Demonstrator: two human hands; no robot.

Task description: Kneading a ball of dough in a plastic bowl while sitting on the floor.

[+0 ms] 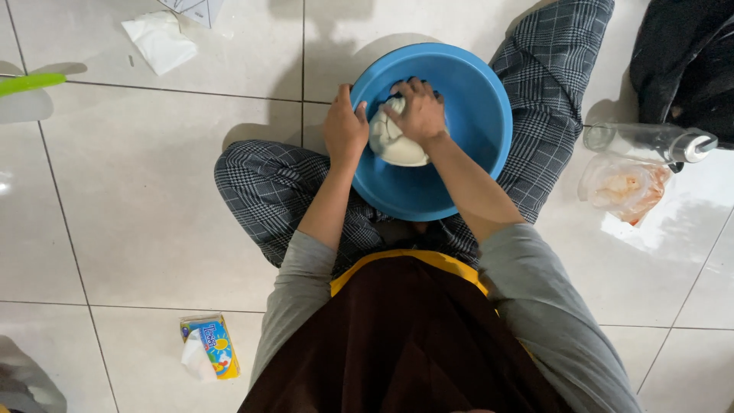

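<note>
Blue basin rests between the crossed legs on the floor. White dough lies inside, near the left wall. Right hand presses on top, fingers curled over the lump. Left hand clasps the rim, fingers closed on it. Risk: basin sits on legs (not flat), so a hard push could tip it toward the bottle. Dough may stick to the fingers.

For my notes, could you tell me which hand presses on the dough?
The right hand presses the white dough; the left hand grips the blue basin rim.
</note>
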